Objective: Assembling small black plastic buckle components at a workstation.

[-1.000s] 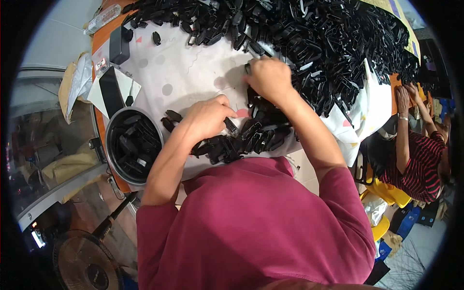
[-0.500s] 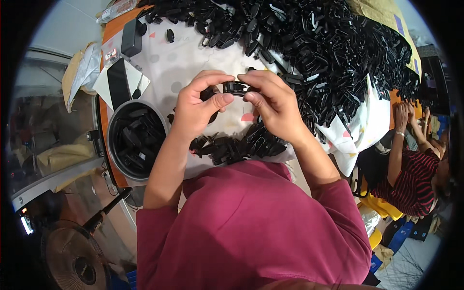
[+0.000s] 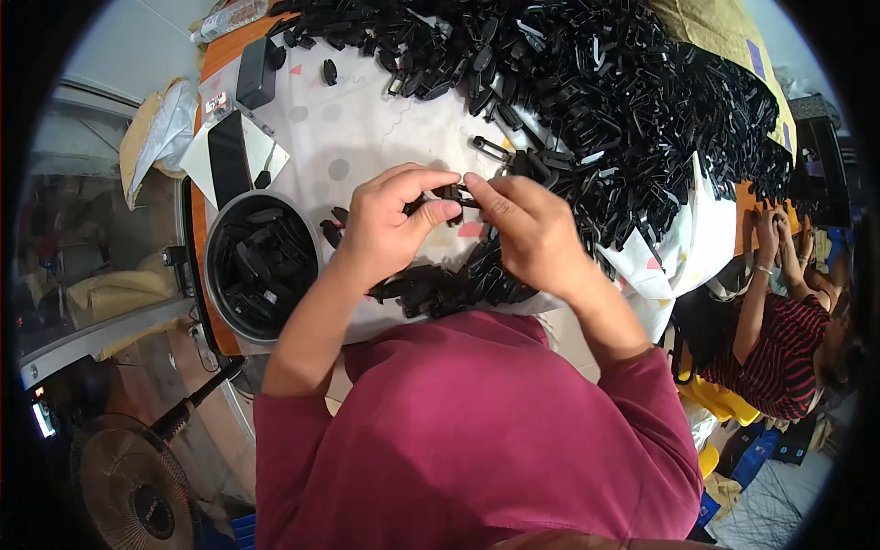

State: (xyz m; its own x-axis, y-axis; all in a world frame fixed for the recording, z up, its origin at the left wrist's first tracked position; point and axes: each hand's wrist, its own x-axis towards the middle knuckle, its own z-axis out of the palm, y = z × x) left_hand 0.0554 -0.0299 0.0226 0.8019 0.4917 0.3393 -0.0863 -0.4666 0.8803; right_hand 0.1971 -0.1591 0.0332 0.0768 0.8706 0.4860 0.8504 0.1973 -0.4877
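A small black plastic part (image 3: 450, 193), clip-like in shape, is pinched between the thumb and fingers of my left hand (image 3: 385, 225). Fingertips cover much of it. My right hand (image 3: 536, 229) meets it from the other side, its thumb and forefinger pressed together at the part's right end. Below my hands, a loose row of similar black parts (image 3: 435, 289) lies along the table's near edge. Beyond them, a large heap of black parts (image 3: 605, 101) spreads over the back and right of the table.
At the left stands a round bucket (image 3: 312, 240) partly filled with black parts. Behind it lie a dark phone (image 3: 227, 160) on white paper and a black box (image 3: 256, 73). A fan (image 3: 137, 486) stands at lower left. Another person's arms (image 3: 765, 247) show at far right.
Both hands have come a little nearer to my body with the black part. The part has turned, and my right fingers have closed in at its end.
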